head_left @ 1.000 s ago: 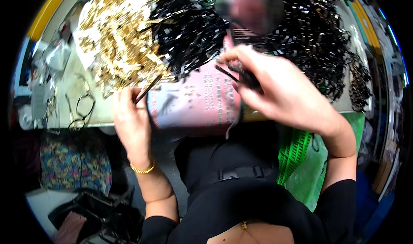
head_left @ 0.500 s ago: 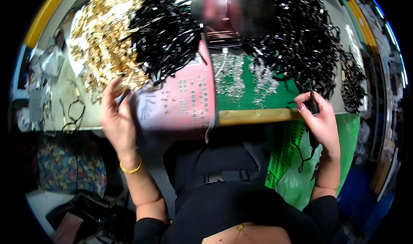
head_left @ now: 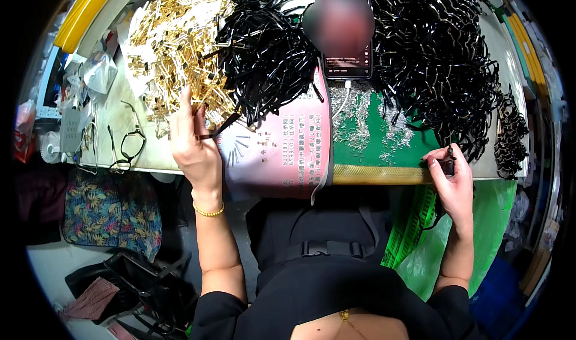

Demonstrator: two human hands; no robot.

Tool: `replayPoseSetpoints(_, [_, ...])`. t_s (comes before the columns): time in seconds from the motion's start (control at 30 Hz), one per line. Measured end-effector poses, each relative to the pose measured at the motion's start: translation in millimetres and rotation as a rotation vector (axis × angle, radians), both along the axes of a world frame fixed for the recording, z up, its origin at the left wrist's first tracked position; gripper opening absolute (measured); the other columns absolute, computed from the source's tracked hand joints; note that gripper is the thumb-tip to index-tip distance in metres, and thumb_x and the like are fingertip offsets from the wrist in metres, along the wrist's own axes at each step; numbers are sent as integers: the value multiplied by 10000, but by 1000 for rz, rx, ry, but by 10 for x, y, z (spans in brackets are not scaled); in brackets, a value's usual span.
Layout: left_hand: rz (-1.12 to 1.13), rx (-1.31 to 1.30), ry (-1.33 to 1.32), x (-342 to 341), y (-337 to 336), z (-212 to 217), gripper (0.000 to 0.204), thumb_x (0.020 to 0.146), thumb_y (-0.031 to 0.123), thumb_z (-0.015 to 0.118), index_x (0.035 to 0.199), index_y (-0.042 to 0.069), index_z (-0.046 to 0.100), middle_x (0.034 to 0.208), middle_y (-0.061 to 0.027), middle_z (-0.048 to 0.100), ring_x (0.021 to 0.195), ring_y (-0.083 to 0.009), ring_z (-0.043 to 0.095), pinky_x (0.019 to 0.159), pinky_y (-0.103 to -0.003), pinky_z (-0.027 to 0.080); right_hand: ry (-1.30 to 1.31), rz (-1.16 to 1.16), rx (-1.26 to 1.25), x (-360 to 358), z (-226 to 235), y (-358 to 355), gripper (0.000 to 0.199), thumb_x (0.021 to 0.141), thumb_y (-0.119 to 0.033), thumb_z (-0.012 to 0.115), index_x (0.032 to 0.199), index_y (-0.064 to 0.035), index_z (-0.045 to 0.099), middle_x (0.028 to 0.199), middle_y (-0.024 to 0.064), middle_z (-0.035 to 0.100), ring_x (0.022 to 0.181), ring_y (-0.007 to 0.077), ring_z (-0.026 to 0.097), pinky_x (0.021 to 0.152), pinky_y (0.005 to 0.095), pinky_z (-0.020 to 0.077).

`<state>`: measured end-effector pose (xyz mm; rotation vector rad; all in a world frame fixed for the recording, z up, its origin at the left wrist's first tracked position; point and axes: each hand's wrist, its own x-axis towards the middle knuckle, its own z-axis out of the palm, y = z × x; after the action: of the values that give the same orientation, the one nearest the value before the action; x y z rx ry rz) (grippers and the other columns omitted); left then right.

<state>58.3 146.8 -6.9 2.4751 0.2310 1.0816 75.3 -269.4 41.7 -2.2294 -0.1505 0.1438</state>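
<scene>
My left hand (head_left: 197,151) is at the near edge of a heap of gold-coloured metal strips (head_left: 174,46). Its index finger reaches into the strips, while a black glasses temple (head_left: 225,125) sticks out between thumb and fingers toward the right. Beside the gold heap lies a pile of black temples (head_left: 264,58). My right hand (head_left: 456,181) is closed around a slim black corded screwdriver (head_left: 447,165) near the table's front edge. Just beyond it spreads a big pile of black glasses fronts (head_left: 438,70).
Small silver screws (head_left: 354,124) are scattered over a green mat (head_left: 414,154). A pink printed sheet (head_left: 264,166) lies left of it. A phone (head_left: 348,70) with a white cable stands behind. Glasses frames (head_left: 133,142) lie at left; a green plastic bag (head_left: 480,220) hangs at right.
The whole view has shifted, so the table sits further right in it. My left hand has reached forward to the gold strips, keeping the black temple. My right hand still grips the screwdriver.
</scene>
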Motion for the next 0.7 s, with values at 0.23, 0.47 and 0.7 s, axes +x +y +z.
replayPoseSetpoints(0.23, [-44,-59,-9,4,51,-35,546,867,-183,538,1330,73,671,1056,-112,609,979,-231,615,854,-319,516,137,42,138,-37,-13,81,115,947,-52,664,928,13,571,873,50,682,786,81,583,720,246,471])
replayPoseSetpoints(0.47, [-20,293,18,79,168,102,444,943,-109,560,1343,69,634,1070,-131,676,981,-277,666,826,-374,543,160,48,152,-12,-52,139,92,938,-60,672,926,5,607,804,5,639,724,57,531,666,238,442])
replayPoseSetpoints(0.7, [-356,-421,53,-98,-545,251,343,1099,172,431,1320,-34,593,757,36,488,567,-29,404,505,-205,323,323,14,512,-89,205,262,51,949,-36,675,981,-6,649,913,32,680,722,25,545,645,190,428])
